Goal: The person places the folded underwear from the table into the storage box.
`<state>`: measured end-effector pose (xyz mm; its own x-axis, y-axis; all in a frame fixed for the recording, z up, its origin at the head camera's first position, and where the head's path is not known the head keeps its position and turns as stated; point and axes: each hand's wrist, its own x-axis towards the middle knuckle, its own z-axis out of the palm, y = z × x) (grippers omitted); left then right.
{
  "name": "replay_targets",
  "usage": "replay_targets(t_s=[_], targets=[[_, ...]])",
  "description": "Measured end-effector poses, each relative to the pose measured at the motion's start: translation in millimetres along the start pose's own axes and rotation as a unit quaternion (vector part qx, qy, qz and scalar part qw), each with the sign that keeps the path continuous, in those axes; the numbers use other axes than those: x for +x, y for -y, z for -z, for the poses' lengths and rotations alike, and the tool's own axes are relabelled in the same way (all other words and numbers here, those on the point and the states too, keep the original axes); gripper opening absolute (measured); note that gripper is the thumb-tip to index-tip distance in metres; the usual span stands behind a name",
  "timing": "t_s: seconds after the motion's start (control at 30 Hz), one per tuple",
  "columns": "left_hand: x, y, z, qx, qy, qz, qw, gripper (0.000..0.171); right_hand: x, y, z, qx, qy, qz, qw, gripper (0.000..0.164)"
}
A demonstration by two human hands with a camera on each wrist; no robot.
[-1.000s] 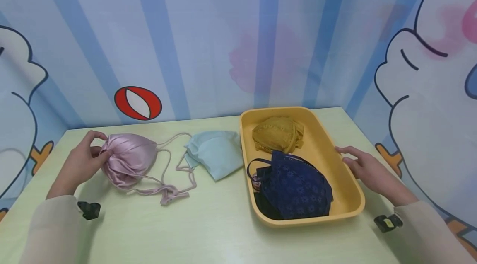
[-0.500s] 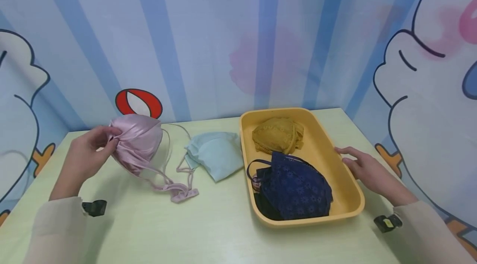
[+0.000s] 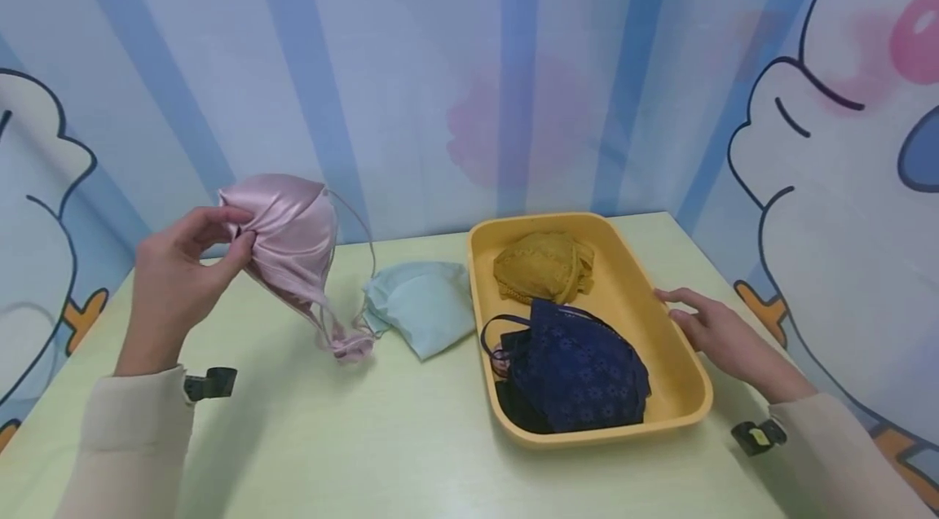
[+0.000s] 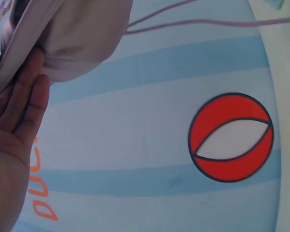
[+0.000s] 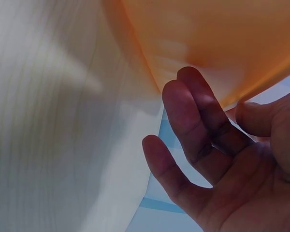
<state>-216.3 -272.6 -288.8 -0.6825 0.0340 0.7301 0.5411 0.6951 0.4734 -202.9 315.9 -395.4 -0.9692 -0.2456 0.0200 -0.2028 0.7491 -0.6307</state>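
My left hand (image 3: pixel 176 266) pinches the edge of a pink satin bra (image 3: pixel 293 238) between thumb and fingers. The folded cup hangs in the air above the table's left side, its thin straps drooping toward the light blue garment. In the left wrist view, the bra (image 4: pixel 82 38) covers part of the fingers. At the right, my other hand (image 3: pixel 722 340) touches the outer side of a yellow tray (image 3: pixel 678 372) near its rim, fingers loosely extended. The right wrist view has those fingers against the tray wall (image 5: pixel 222 34). Inside the tray lie a mustard lace bra (image 3: pixel 539 266) and a navy lace bra (image 3: pixel 587 372).
A folded light blue garment (image 3: pixel 425 303), perhaps a bra, lies against the tray's left side. Something black (image 3: pixel 522 406) is partly hidden under the navy bra. Behind the pale table (image 3: pixel 367 446) stands a striped blue printed backdrop (image 3: pixel 411 95).
My left hand has lifted the pink bra off the table, up and slightly to the right, and its straps have drawn together beneath it. The right hand stays at the tray.
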Motion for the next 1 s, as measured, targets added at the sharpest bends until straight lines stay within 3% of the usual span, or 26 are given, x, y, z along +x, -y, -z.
replay_targets(t_s=[0.33,0.43,0.57,0.73,1.0], targets=[[25.3,-37.9,-14.0,-0.039,-0.036,-0.082,0.9953,0.022,0.0,-0.5,0.6,0.018,0.000,0.000,1.000,0.043],[36.7,-53.0,-21.6,-0.075,-0.040,-0.099,0.9915,0.022,0.0,-0.7,0.2,0.020,0.000,0.002,1.000,0.044],[52.3,-72.5,-35.1,-0.141,-0.038,-0.126,0.9812,0.022,0.2,-1.1,-0.2,0.021,0.000,0.000,1.000,0.043],[76.1,-98.4,-50.4,-0.170,-0.054,-0.174,0.9684,0.017,1.0,-1.9,-0.6,0.022,0.000,-0.003,1.000,0.042],[106.6,-153.2,-74.8,-0.251,-0.081,-0.230,0.9369,0.013,0.2,-0.9,-0.5,0.035,-0.003,0.002,0.999,0.042]])
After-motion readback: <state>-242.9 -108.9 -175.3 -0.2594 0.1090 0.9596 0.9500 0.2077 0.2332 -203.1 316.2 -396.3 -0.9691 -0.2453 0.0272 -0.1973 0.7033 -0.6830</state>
